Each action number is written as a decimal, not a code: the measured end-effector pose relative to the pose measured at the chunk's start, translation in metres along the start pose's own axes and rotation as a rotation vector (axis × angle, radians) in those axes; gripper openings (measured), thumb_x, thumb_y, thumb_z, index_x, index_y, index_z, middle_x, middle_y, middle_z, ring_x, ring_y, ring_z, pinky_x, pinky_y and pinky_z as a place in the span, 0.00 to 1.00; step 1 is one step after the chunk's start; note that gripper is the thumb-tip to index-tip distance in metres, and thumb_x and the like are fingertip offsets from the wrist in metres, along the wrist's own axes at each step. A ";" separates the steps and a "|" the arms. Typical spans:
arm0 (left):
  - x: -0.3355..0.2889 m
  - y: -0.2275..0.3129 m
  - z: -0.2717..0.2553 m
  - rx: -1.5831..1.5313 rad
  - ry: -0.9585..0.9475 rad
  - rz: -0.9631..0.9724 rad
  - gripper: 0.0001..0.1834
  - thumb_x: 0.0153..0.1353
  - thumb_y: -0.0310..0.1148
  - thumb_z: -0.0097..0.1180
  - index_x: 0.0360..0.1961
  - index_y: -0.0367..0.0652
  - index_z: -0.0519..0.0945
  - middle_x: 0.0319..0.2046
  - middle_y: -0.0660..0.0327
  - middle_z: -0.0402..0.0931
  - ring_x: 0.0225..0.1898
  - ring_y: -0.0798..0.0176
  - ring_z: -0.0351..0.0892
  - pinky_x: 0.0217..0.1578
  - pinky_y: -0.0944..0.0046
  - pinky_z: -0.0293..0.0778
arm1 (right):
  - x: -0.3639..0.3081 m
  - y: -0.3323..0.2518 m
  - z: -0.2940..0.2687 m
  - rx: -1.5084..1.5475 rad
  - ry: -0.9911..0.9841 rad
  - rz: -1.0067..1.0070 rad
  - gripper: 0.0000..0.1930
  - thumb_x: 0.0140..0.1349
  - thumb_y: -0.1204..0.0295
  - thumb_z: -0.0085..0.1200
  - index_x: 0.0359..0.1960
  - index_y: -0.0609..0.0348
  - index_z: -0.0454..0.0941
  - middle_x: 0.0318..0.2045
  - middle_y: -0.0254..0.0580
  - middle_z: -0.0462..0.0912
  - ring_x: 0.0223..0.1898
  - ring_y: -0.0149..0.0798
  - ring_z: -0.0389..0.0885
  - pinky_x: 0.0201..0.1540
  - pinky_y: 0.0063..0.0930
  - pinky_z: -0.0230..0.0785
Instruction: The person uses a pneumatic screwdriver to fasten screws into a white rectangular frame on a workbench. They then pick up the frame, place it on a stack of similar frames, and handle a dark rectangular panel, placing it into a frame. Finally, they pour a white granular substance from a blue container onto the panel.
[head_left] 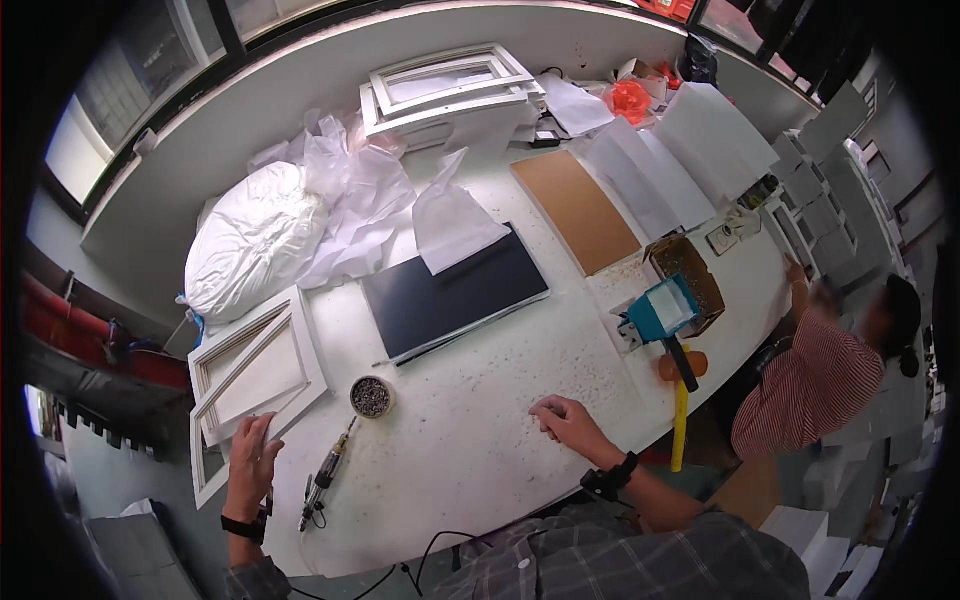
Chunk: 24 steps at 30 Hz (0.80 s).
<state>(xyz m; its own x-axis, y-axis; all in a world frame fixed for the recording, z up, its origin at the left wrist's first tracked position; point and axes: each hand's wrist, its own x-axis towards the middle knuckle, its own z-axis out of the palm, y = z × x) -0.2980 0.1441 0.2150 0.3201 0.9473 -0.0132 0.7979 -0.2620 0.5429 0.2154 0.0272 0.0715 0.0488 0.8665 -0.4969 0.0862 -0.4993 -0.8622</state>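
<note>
At the table's left edge, my left hand [253,462] is at the near side of a white frame [300,340], its fingers bent over the frame's edge. Another white frame piece lies at an angle across it. My right hand [572,428] rests low over the white tabletop with curled fingers; whatever they hold, if anything, is hidden. Small bits are scattered close to it. Between my hands are a round tub of small metal pieces [372,397] and a corded electric screwdriver [327,477], its tip pointing toward the tub.
A dark panel [450,300] lies mid-table, partly under white sheeting [455,225]. Beyond are a bulky white bag [255,240], stacked white frames [450,85] and a brown board [575,210]. A teal tool [662,308] stands by an open cardboard box [708,285]. Another person [815,380] works at the right.
</note>
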 end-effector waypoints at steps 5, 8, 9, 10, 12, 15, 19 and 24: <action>-0.086 0.136 0.049 -0.053 0.004 -0.050 0.29 0.54 0.27 0.69 0.59 0.41 0.79 0.48 0.52 0.76 0.51 0.48 0.74 0.55 0.53 0.69 | -0.006 0.001 -0.028 0.023 -0.024 -0.042 0.12 0.73 0.65 0.55 0.46 0.61 0.84 0.26 0.31 0.80 0.24 0.22 0.73 0.26 0.19 0.65; -0.115 0.196 0.104 0.009 -0.071 0.006 0.31 0.54 0.33 0.71 0.61 0.45 0.78 0.48 0.55 0.77 0.50 0.50 0.74 0.54 0.52 0.68 | -0.003 -0.010 -0.051 0.046 -0.013 -0.100 0.12 0.73 0.65 0.55 0.44 0.61 0.84 0.24 0.30 0.78 0.22 0.21 0.71 0.23 0.17 0.63; -0.115 0.207 0.126 -0.016 -0.082 0.053 0.31 0.55 0.33 0.71 0.62 0.46 0.78 0.48 0.56 0.77 0.51 0.50 0.74 0.53 0.53 0.68 | 0.000 -0.007 -0.063 0.064 0.004 -0.116 0.12 0.73 0.65 0.55 0.44 0.61 0.83 0.23 0.29 0.77 0.21 0.20 0.70 0.23 0.17 0.62; -0.118 0.211 0.149 -0.043 -0.098 0.096 0.32 0.56 0.34 0.70 0.63 0.46 0.77 0.49 0.57 0.77 0.51 0.51 0.74 0.53 0.53 0.68 | -0.003 0.002 -0.069 0.082 0.020 -0.125 0.12 0.73 0.65 0.55 0.44 0.61 0.83 0.23 0.29 0.76 0.21 0.20 0.70 0.23 0.17 0.62; -0.120 0.221 0.189 -0.054 -0.155 0.127 0.32 0.57 0.34 0.69 0.64 0.46 0.75 0.50 0.58 0.76 0.52 0.52 0.73 0.54 0.53 0.67 | -0.010 -0.003 -0.083 0.091 0.075 -0.121 0.11 0.73 0.65 0.55 0.43 0.61 0.83 0.22 0.28 0.75 0.20 0.20 0.68 0.22 0.17 0.61; -0.128 0.221 0.248 -0.055 -0.134 0.160 0.32 0.57 0.35 0.69 0.64 0.46 0.75 0.51 0.59 0.75 0.52 0.53 0.73 0.54 0.53 0.67 | -0.018 -0.003 -0.099 0.086 0.098 -0.109 0.11 0.73 0.65 0.56 0.43 0.60 0.83 0.22 0.27 0.75 0.19 0.20 0.67 0.21 0.17 0.60; -0.127 0.211 0.293 -0.029 -0.098 0.191 0.32 0.56 0.36 0.69 0.63 0.46 0.75 0.51 0.59 0.75 0.51 0.53 0.73 0.54 0.54 0.67 | -0.026 0.002 -0.108 0.085 0.115 -0.122 0.11 0.73 0.66 0.55 0.43 0.61 0.82 0.21 0.26 0.73 0.19 0.20 0.67 0.21 0.17 0.59; -0.125 0.215 0.322 -0.009 -0.067 0.171 0.32 0.57 0.36 0.68 0.64 0.45 0.74 0.50 0.60 0.74 0.51 0.54 0.73 0.54 0.54 0.67 | -0.028 0.001 -0.112 0.059 0.119 -0.119 0.11 0.74 0.66 0.54 0.43 0.61 0.82 0.22 0.27 0.73 0.19 0.19 0.67 0.21 0.16 0.59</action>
<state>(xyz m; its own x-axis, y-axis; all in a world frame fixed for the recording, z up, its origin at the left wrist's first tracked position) -0.0016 -0.0898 0.0629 0.4838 0.8748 0.0242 0.7244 -0.4158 0.5499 0.3255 0.0020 0.0957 0.1592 0.9115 -0.3792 0.0399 -0.3897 -0.9201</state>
